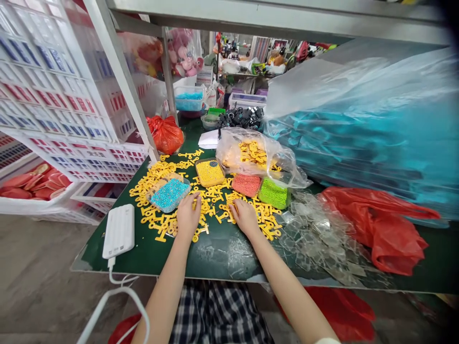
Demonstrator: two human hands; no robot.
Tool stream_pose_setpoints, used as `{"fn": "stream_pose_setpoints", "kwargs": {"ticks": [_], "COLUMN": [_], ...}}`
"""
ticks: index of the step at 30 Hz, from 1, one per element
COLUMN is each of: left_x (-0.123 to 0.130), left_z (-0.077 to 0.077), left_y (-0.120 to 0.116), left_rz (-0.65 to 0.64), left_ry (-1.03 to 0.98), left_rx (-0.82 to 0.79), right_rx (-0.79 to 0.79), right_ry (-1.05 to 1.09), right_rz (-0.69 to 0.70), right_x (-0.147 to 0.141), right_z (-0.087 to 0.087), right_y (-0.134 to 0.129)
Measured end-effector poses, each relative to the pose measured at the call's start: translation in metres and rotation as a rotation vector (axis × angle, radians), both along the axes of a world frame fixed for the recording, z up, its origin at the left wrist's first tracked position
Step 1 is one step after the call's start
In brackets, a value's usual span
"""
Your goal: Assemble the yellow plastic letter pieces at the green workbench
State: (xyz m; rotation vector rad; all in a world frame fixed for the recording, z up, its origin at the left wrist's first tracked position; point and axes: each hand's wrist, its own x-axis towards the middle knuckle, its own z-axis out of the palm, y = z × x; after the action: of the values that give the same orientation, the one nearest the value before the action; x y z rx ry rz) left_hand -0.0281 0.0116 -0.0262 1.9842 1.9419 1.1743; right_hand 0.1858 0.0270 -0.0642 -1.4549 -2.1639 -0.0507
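Note:
Small yellow T-shaped plastic pieces with ringed ends (158,177) lie spread over the green table. My left hand (188,217) rests among them, just right of a clear tray of blue beads (170,195). Its fingers are curled, with a bit of yellow plastic showing between thumb and fingers. My right hand (245,217) is bent over the pieces in front of a tray of red beads (246,185), its fingers closed around a yellow piece partly hidden by them. Trays of yellow beads (210,173) and green beads (273,193) stand beyond my hands.
An open plastic bag (254,153) holds more yellow pieces. Clear flat plastic scraps (322,234) and a red bag (387,229) lie to the right, before a big bag of blue material (373,129). A white power bank (119,231) sits left; crates (64,95) are stacked beyond.

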Motion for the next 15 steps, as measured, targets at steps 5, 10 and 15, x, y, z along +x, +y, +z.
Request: {"fn": "stream_pose_setpoints", "kwargs": {"ticks": [5, 10, 15], "left_x": [0.029, 0.025, 0.0], "left_z": [0.025, 0.041, 0.043], "left_y": [0.045, 0.094, 0.104], "left_rz": [-0.144, -0.176, -0.161], "left_ry": [0.296, 0.5, 0.556], "left_rx": [-0.024, -0.118, -0.126], "right_rx": [0.01, 0.024, 0.021], "right_ry": [0.047, 0.092, 0.114], "right_rz": [0.014, -0.008, -0.044], "right_x": [0.0, 0.0, -0.002], "right_z": [0.009, 0.012, 0.01], "right_y": [-0.001, 0.001, 0.005]}}
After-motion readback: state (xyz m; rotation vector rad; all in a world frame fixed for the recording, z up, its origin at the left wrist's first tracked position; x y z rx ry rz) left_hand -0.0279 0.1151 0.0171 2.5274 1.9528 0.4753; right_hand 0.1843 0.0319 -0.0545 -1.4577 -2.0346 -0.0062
